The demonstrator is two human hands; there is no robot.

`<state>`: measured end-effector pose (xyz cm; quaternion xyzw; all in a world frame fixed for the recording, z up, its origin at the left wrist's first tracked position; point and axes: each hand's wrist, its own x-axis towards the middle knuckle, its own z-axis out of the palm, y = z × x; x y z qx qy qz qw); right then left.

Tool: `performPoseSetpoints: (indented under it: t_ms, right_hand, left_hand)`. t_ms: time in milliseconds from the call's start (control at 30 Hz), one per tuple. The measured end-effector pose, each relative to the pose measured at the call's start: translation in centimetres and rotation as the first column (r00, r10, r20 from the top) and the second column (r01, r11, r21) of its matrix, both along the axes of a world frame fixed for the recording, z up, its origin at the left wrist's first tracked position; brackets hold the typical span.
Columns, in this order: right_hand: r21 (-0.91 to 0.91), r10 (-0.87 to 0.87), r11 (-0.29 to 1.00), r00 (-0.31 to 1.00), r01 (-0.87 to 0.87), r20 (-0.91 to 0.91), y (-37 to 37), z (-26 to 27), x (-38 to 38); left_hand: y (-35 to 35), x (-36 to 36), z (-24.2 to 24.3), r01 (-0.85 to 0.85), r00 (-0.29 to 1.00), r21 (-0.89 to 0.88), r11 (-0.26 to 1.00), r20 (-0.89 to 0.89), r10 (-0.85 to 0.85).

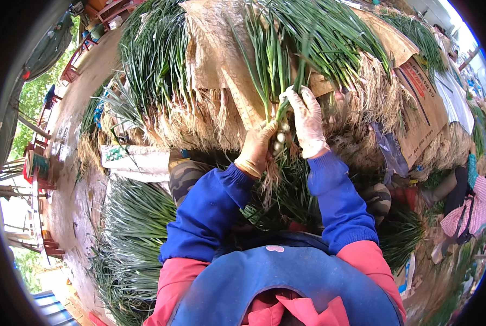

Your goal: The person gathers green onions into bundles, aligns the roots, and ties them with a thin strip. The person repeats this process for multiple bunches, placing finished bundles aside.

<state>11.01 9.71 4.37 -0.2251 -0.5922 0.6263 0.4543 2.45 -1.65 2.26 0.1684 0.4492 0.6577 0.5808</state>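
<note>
Both hands wear thin, soiled whitish gloves. My left hand (256, 147) grips a small bunch of green allium stalks (272, 67), like green garlic, low on their stems. Beside its fingers several white bulbs (281, 138) show, and pale roots (270, 175) hang beneath. My right hand (307, 122) is closed around bent green leaves (284, 106) just above the bulbs, at the right of the left hand. Its palm side is partly hidden. Behind the hands lies a brown woven sack (214, 45).
Stalk heaps with roots towards me lie at left (157, 61) and right (336, 45). Cut-leaf piles (137, 228) flank me. A printed cardboard sheet (424, 106) leans at right, near a seated person (471, 199) in a checked top. Red wooden stools (70, 73) stand far left.
</note>
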Motion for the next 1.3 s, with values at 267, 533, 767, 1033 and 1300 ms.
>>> performPoseSetpoints:
  t_ms: [267,533,767,1033,1300]
  right_hand:
    - [0.011,0.147,0.988,0.939,-0.151,-0.312,-6.3,0.5,6.6]
    - [-0.601,0.002,0.799,0.999,0.029,0.05,-8.7,-1.7,18.8]
    - [-0.153,0.193,0.98,0.789,-0.126,0.584,-5.9,-2.2,17.8]
    - [0.281,-0.175,0.936,0.409,-0.213,0.896,0.1,-5.3,4.1]
    - [-0.091,-0.024,0.994,0.935,0.06,0.353,-0.5,1.5,10.4]
  left_hand:
    - [0.9,0.1,1.4,-0.202,0.977,0.043,0.978,-0.067,0.204]
    - [1.2,-3.1,0.0,-0.31,0.717,0.266,0.913,-0.566,0.408]
    - [-1.3,-1.3,2.5,0.001,0.996,0.147,0.989,-0.085,0.011]
    - [-4.3,-0.9,5.5,-0.024,0.987,0.471,0.882,0.15,-0.053]
    - [-2.9,-0.3,4.5,0.103,0.957,0.378,0.92,0.213,-0.195]
